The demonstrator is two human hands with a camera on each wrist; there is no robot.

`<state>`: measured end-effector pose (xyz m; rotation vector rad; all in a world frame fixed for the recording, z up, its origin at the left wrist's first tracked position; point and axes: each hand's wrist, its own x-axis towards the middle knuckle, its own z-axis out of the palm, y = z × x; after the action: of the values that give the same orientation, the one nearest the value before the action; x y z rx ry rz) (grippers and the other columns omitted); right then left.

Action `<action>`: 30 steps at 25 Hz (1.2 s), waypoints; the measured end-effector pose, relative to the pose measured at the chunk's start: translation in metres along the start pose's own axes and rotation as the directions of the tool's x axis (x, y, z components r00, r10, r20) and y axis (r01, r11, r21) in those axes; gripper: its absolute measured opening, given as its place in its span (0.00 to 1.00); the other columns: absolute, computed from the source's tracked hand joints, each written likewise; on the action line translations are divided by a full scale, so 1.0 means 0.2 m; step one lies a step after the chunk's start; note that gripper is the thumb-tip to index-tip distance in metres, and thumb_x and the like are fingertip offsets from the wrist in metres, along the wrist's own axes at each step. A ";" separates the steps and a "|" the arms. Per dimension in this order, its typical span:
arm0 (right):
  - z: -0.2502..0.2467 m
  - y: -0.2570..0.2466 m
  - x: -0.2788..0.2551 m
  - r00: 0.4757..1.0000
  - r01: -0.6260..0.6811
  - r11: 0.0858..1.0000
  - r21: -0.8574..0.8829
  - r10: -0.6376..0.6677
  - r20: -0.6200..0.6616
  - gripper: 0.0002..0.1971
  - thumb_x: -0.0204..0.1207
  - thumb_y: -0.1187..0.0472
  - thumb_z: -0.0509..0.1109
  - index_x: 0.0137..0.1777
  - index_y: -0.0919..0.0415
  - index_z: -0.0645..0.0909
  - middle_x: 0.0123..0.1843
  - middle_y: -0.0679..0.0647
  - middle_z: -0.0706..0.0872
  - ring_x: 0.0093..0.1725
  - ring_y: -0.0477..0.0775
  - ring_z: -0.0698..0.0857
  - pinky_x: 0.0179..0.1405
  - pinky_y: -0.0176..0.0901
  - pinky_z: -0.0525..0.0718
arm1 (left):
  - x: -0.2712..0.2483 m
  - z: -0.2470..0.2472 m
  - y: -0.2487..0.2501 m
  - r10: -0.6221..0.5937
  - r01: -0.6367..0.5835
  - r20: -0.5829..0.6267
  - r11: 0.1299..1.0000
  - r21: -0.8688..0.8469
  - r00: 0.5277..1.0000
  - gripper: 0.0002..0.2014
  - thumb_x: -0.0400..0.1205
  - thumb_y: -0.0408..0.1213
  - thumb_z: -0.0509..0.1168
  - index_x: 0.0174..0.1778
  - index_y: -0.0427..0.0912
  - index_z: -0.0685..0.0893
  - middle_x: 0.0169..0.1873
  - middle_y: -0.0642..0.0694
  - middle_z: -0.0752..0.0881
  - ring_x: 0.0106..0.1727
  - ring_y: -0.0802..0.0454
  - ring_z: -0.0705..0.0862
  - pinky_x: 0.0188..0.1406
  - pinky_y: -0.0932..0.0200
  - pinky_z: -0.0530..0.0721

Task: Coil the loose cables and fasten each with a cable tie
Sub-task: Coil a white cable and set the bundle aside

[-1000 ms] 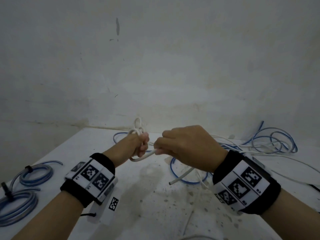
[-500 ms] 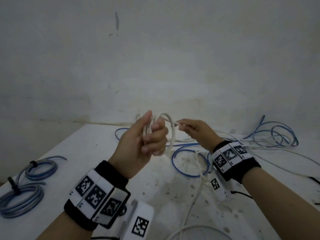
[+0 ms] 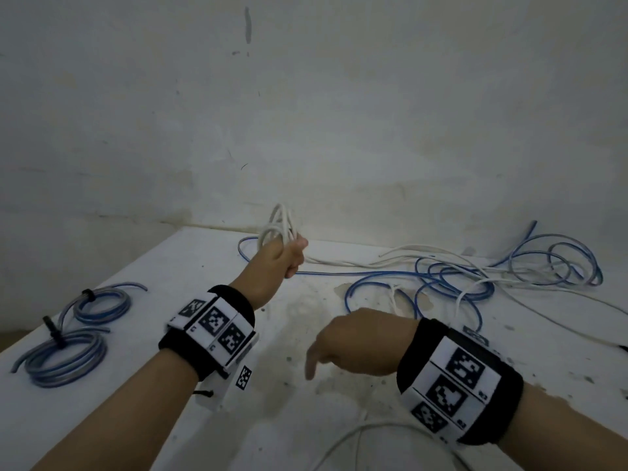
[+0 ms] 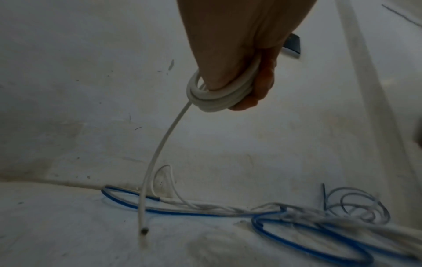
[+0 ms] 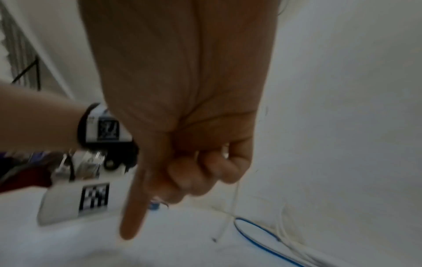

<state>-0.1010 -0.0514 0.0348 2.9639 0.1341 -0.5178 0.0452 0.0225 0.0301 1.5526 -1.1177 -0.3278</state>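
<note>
The left hand [image 3: 289, 254], raised at 12 o'clock over the white worktop [image 3: 170, 277], grips a small coil of smooth white cable [image 3: 280, 226], fingers curled round it. The right hand [image 3: 353, 341] hovers at 5 o'clock, forefinger pointing down, other fingers curled around a thin white strand. Loose blue cables [image 3: 475, 277] sprawl at 2 o'clock.

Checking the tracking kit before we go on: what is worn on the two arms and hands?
Both forearms are bare, no sleeves or gloves. Each wrist carries a black band faced with white panels of black square-code markers. A white marker-tagged block with a thin black cable hangs under the left wrist.
</note>
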 end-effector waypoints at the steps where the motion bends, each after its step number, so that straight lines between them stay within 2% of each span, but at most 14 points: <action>1: -0.03 -0.02 0.00 0.993 0.018 1.000 0.000 -0.018 -0.117 0.18 0.83 0.66 0.54 0.63 0.47 0.78 0.62 0.51 0.83 0.57 0.55 0.82 0.50 0.47 0.77 | -0.02 0.02 -0.01 -0.009 0.009 0.029 1.000 0.024 1.000 0.16 0.87 0.37 0.50 0.31 0.43 0.65 0.25 0.50 0.63 0.22 0.62 0.63 0.27 0.70 0.66; 3: -0.06 0.01 0.01 0.922 -0.083 0.996 0.023 0.085 -0.377 0.11 0.83 0.61 0.55 0.59 0.49 0.76 0.56 0.50 0.83 0.52 0.55 0.82 0.46 0.47 0.77 | -0.05 0.05 0.00 -0.024 0.024 0.063 1.000 0.012 0.998 0.16 0.87 0.37 0.50 0.32 0.41 0.67 0.25 0.48 0.63 0.23 0.62 0.62 0.26 0.70 0.65; 5: -0.08 0.07 0.03 0.738 -0.246 0.957 0.157 0.290 -0.610 0.11 0.80 0.60 0.60 0.62 0.52 0.71 0.57 0.52 0.79 0.54 0.56 0.80 0.45 0.48 0.76 | -0.08 0.06 0.03 -0.024 0.028 0.065 0.998 -0.063 0.998 0.17 0.87 0.37 0.49 0.32 0.39 0.69 0.24 0.48 0.62 0.23 0.61 0.61 0.25 0.68 0.62; 7: -0.08 0.13 0.05 0.568 -0.282 0.891 0.356 0.454 -0.687 0.28 0.75 0.57 0.68 0.73 0.50 0.62 0.64 0.55 0.72 0.60 0.57 0.75 0.52 0.50 0.75 | -0.11 0.07 0.09 -0.019 0.030 0.083 0.991 -0.128 0.996 0.19 0.87 0.41 0.49 0.29 0.42 0.67 0.21 0.52 0.62 0.21 0.60 0.59 0.23 0.69 0.59; 9: -0.08 0.17 0.08 0.515 -0.305 0.840 0.449 0.542 -0.664 0.40 0.73 0.54 0.72 0.80 0.49 0.52 0.70 0.56 0.66 0.65 0.57 0.71 0.59 0.54 0.75 | -0.13 0.08 0.15 -0.025 0.046 0.143 0.989 -0.144 0.989 0.23 0.86 0.48 0.47 0.25 0.44 0.65 0.17 0.55 0.62 0.19 0.60 0.58 0.20 0.71 0.60; 10: -0.07 0.19 0.11 0.506 -0.315 0.825 0.468 0.564 -0.653 0.37 0.75 0.55 0.70 0.79 0.48 0.53 0.71 0.56 0.68 0.65 0.57 0.72 0.60 0.57 0.75 | -0.15 0.08 0.18 -0.027 0.058 0.175 0.983 -0.176 0.984 0.25 0.85 0.51 0.45 0.23 0.44 0.65 0.15 0.55 0.61 0.18 0.59 0.58 0.19 0.70 0.60; 13: -0.02 0.25 0.18 0.614 -0.208 0.755 0.622 0.595 -0.518 0.08 0.82 0.61 0.57 0.59 0.56 0.69 0.47 0.55 0.85 0.48 0.61 0.85 0.53 0.62 0.82 | -0.15 0.04 0.24 0.013 0.073 0.163 0.856 -0.512 0.987 0.27 0.84 0.53 0.41 0.20 0.46 0.66 0.11 0.56 0.61 0.13 0.60 0.57 0.17 0.66 0.58; 16: 0.07 0.27 0.16 0.784 -0.187 0.584 0.790 0.573 -0.239 0.09 0.83 0.60 0.50 0.48 0.59 0.71 0.33 0.54 0.79 0.32 0.57 0.77 0.42 0.57 0.81 | -0.09 -0.08 0.26 0.053 0.015 0.052 0.542 -0.840 0.997 0.30 0.85 0.52 0.40 0.20 0.47 0.71 0.11 0.56 0.64 0.11 0.63 0.61 0.17 0.67 0.61; 18: 0.09 0.22 0.12 0.892 -0.275 0.717 0.640 0.439 -0.108 0.12 0.84 0.63 0.49 0.59 0.61 0.72 0.42 0.50 0.79 0.33 0.51 0.76 0.37 0.46 0.77 | -0.05 -0.14 0.26 0.054 -0.028 -0.005 0.436 -0.899 0.999 0.28 0.86 0.53 0.38 0.26 0.46 0.72 0.14 0.55 0.67 0.14 0.63 0.64 0.19 0.69 0.69; 21: 0.03 0.09 0.06 0.957 -0.289 0.937 0.194 0.280 0.076 0.18 0.84 0.67 0.52 0.73 0.65 0.63 0.62 0.60 0.81 0.54 0.61 0.82 0.50 0.49 0.79 | -0.01 -0.12 0.20 -0.037 -0.004 -0.033 0.608 -0.794 0.999 0.23 0.87 0.51 0.39 0.34 0.44 0.70 0.16 0.56 0.69 0.17 0.61 0.68 0.25 0.68 0.72; 23: 0.01 0.00 0.05 0.956 -0.286 0.956 -0.060 0.289 0.053 0.13 0.84 0.67 0.52 0.64 0.67 0.72 0.50 0.63 0.82 0.51 0.63 0.82 0.39 0.45 0.74 | -0.01 -0.06 0.13 -0.085 0.064 -0.014 0.842 -0.536 0.996 0.19 0.88 0.45 0.42 0.35 0.42 0.69 0.17 0.55 0.71 0.20 0.59 0.69 0.26 0.69 0.72; 24: -0.01 -0.07 0.03 0.954 -0.293 0.945 -0.146 0.298 0.012 0.10 0.83 0.68 0.53 0.50 0.66 0.76 0.40 0.61 0.79 0.49 0.63 0.82 0.32 0.42 0.68 | -0.03 -0.03 0.10 -0.094 0.092 0.010 0.941 -0.327 0.996 0.18 0.88 0.42 0.44 0.34 0.42 0.69 0.19 0.53 0.71 0.22 0.59 0.69 0.25 0.71 0.72; 26: -0.07 -0.20 -0.02 0.967 -0.252 0.933 -0.256 0.255 -0.021 0.18 0.82 0.67 0.56 0.28 0.61 0.63 0.32 0.59 0.73 0.56 0.63 0.82 0.27 0.42 0.59 | -0.08 0.04 0.04 -0.084 0.084 0.080 0.996 0.007 0.993 0.17 0.88 0.40 0.46 0.33 0.41 0.68 0.25 0.50 0.71 0.22 0.64 0.70 0.28 0.76 0.72; 30: -0.17 -0.24 -0.09 0.996 -0.084 0.945 -0.316 0.087 -0.004 0.10 0.83 0.62 0.58 0.43 0.67 0.75 0.32 0.54 0.70 0.42 0.59 0.81 0.28 0.39 0.66 | -0.14 0.09 0.03 -0.118 0.116 0.190 0.993 0.025 0.975 0.18 0.87 0.41 0.48 0.32 0.41 0.68 0.26 0.50 0.70 0.22 0.64 0.70 0.31 0.74 0.73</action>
<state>-0.1107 -0.0009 0.0674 2.6407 0.0784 -0.4518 0.0149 0.0331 0.0196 1.6288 -1.1801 -0.5600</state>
